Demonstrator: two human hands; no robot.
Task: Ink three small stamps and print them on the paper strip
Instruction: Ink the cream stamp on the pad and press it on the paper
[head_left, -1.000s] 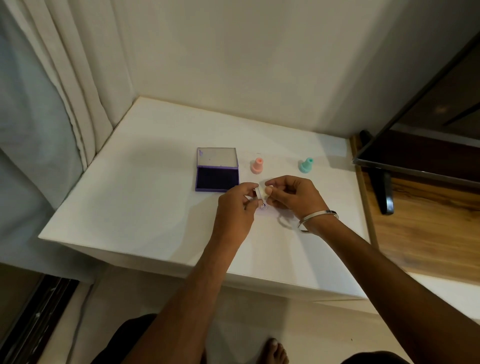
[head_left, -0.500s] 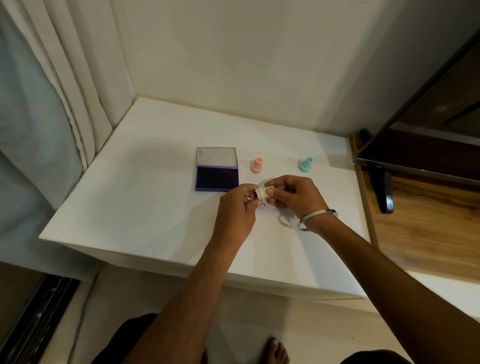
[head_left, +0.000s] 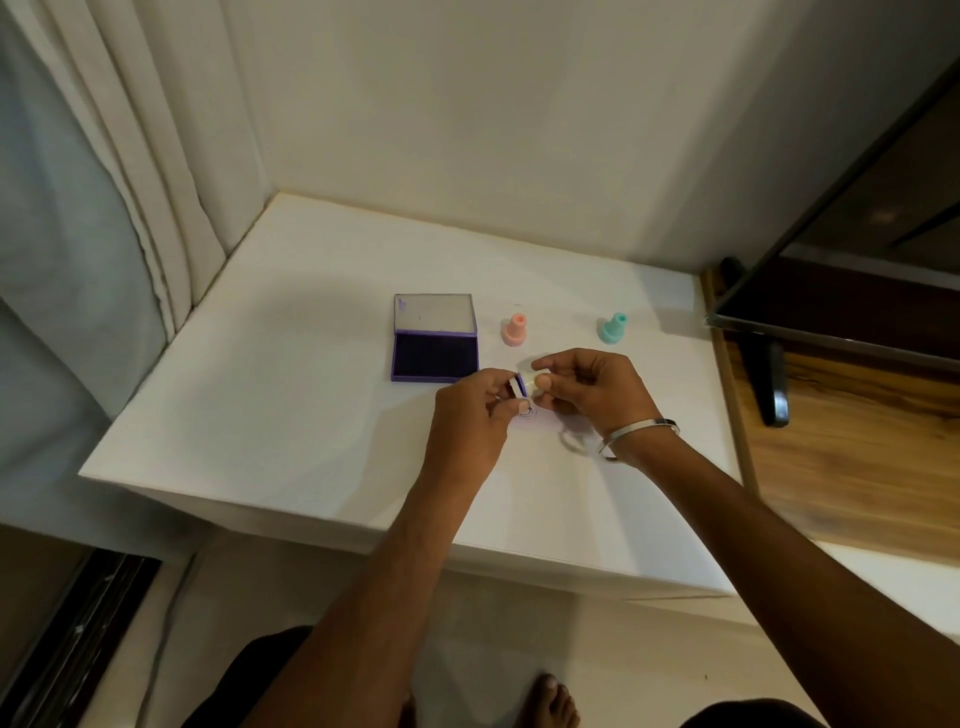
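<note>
Just in front of the open ink pad (head_left: 435, 345), both hands pinch a small pale stamp (head_left: 525, 383): left hand (head_left: 475, 421) on its base, right hand (head_left: 587, 387) on its handle. It looks light, rigid plastic; best gripped by the narrow handle, clear of the inked face.

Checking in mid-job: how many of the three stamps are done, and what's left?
One round print already shows on the table surface below the hands; the paper strip itself is hard to make out. The right hand and left hand together hold a small pale stamp. The ink pad lies open. The pink stamp and teal stamp stand untouched behind, so likely two stamps remain.
</note>
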